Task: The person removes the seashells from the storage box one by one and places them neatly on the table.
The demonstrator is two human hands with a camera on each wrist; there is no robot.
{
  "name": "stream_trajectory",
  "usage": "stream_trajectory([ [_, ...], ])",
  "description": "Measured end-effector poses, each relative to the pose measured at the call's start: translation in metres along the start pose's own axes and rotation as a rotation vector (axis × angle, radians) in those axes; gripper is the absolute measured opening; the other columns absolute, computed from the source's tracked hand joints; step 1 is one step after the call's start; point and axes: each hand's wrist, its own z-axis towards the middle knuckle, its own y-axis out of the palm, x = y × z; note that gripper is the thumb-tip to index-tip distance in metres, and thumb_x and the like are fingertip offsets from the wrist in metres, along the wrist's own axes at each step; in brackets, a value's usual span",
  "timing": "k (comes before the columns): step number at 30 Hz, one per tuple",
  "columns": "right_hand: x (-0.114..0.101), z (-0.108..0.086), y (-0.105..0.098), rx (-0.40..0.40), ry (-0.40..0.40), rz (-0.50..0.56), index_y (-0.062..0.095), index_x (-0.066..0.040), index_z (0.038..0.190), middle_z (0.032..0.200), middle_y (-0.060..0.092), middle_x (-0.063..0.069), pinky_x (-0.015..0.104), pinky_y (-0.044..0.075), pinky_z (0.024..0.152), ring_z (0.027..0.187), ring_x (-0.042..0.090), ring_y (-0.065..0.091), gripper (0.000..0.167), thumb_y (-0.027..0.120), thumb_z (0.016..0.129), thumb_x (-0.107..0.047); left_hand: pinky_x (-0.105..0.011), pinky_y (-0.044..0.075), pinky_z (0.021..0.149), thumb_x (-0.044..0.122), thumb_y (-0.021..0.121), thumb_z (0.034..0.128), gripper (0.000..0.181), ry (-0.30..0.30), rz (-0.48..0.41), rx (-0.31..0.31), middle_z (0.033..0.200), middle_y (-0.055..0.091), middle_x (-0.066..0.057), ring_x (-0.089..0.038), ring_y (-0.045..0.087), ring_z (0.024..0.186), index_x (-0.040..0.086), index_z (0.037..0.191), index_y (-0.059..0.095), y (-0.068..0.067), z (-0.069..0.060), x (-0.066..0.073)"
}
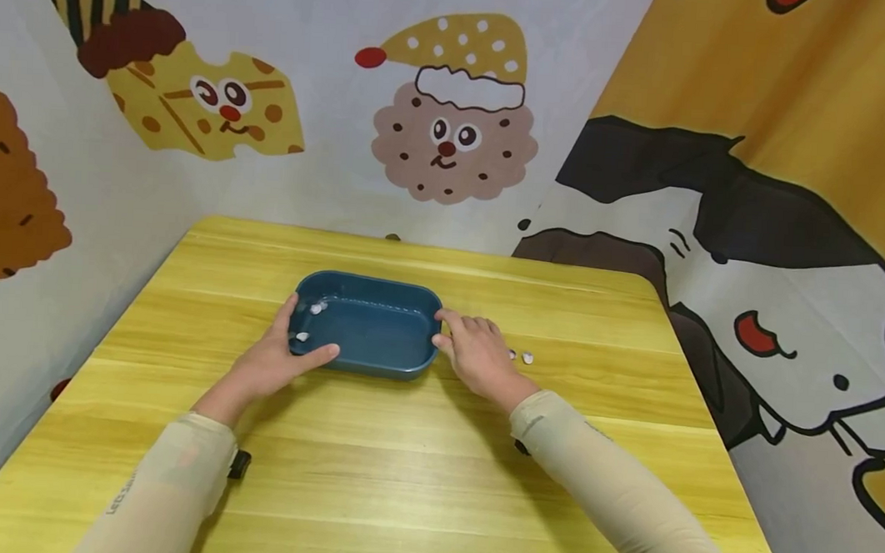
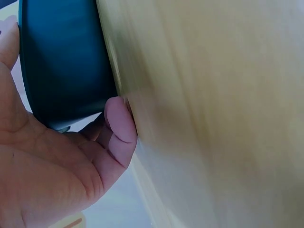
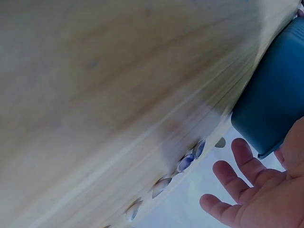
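Observation:
A dark blue rectangular tray (image 1: 368, 333) rests on the table, with a few small whitish shells (image 1: 316, 307) inside at its left end. My left hand (image 1: 268, 368) grips that end, its thumb over the front rim and its fingers around the side, curled in the left wrist view. At the opposite end, my right hand (image 1: 478, 353) holds the rim between thumb and index finger. Its other fingers (image 3: 231, 179) are spread loosely, apart from the tray. Partly behind the right hand, more shells (image 1: 527, 358) lie on the table; the right wrist view shows several, some purplish.
The yellow wood-grain table (image 1: 371, 490) has its far edge behind the tray. Cloth printed with cartoon figures (image 1: 453, 143) hangs behind and at both sides. Light sleeves cover both forearms, and a dark piece of gear (image 1: 240, 465) sits at the left wrist.

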Motion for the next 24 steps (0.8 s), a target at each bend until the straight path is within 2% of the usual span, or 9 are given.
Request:
stream_trajectory([
  [7,-0.003,0.004,-0.007,0.017,-0.017,0.025,0.051,-0.019,0.152,0.145,0.066,0.014,0.061,0.042,0.118,0.137,0.04,0.061,0.05,0.049,0.112,-0.049,-0.079,0.033,0.115,0.081,0.063,0.0912,0.128,-0.001,-0.003,0.001,0.179,-0.002,-0.026,-0.061,0.027,0.156,0.03,0.168,-0.027,-0.003,-0.001,0.0],
  [10,-0.015,0.006,-0.021,0.065,-0.073,0.034,0.055,-0.016,0.151,0.144,0.066,0.011,0.057,0.045,0.118,0.136,0.034,0.061,0.053,0.054,0.11,-0.05,-0.079,0.033,0.115,0.081,0.063,0.0911,0.129,-0.001,-0.005,-0.001,0.179,-0.003,-0.026,-0.061,0.026,0.156,0.03,0.168,-0.027,-0.004,-0.002,0.0],
  [14,-0.047,0.019,-0.04,0.093,-0.192,0.008,0.055,-0.013,0.153,0.148,0.064,0.009,0.05,0.047,0.119,0.139,0.03,0.061,0.054,0.059,0.109,-0.045,-0.08,0.031,0.116,0.08,0.063,0.0918,0.128,0.0,-0.001,0.009,0.179,-0.003,-0.026,-0.062,0.024,0.157,0.03,0.168,-0.027,-0.006,-0.002,0.0],
  [16,-0.063,0.03,-0.044,0.06,-0.24,-0.046,0.053,-0.013,0.156,0.153,0.061,0.009,0.048,0.047,0.12,0.142,0.029,0.06,0.056,0.059,0.11,-0.044,-0.081,0.03,0.116,0.08,0.063,0.0923,0.128,0.0,0.007,0.011,0.179,-0.002,-0.028,-0.062,0.022,0.157,0.029,0.168,-0.027,-0.007,-0.001,0.0],
  [18,-0.076,0.04,-0.042,-0.009,-0.258,-0.095,0.049,-0.013,0.159,0.159,0.056,0.009,0.045,0.045,0.121,0.147,0.028,0.056,0.06,0.057,0.11,-0.046,-0.081,0.029,0.117,0.08,0.062,0.0923,0.128,-0.003,0.012,0.003,0.178,-0.001,-0.03,-0.063,0.022,0.157,0.028,0.168,-0.027,-0.007,-0.001,0.0],
  [21,-0.089,0.054,-0.033,-0.137,-0.213,-0.126,0.042,-0.013,0.165,0.166,0.049,0.011,0.043,0.043,0.124,0.154,0.027,0.049,0.069,0.053,0.11,-0.053,-0.08,0.03,0.117,0.081,0.061,0.092,0.129,-0.006,0.008,-0.011,0.178,0.0,-0.031,-0.063,0.022,0.156,0.027,0.168,-0.027,-0.005,-0.001,0.0],
  [24,-0.094,0.064,-0.021,-0.223,-0.149,-0.153,0.039,-0.011,0.166,0.168,0.047,0.013,0.043,0.036,0.128,0.157,0.029,0.045,0.075,0.052,0.108,-0.059,-0.08,0.03,0.117,0.081,0.061,0.092,0.129,-0.011,-0.006,-0.021,0.178,-0.001,-0.031,-0.063,0.021,0.157,0.028,0.168,-0.027,-0.002,-0.001,0.001],
])
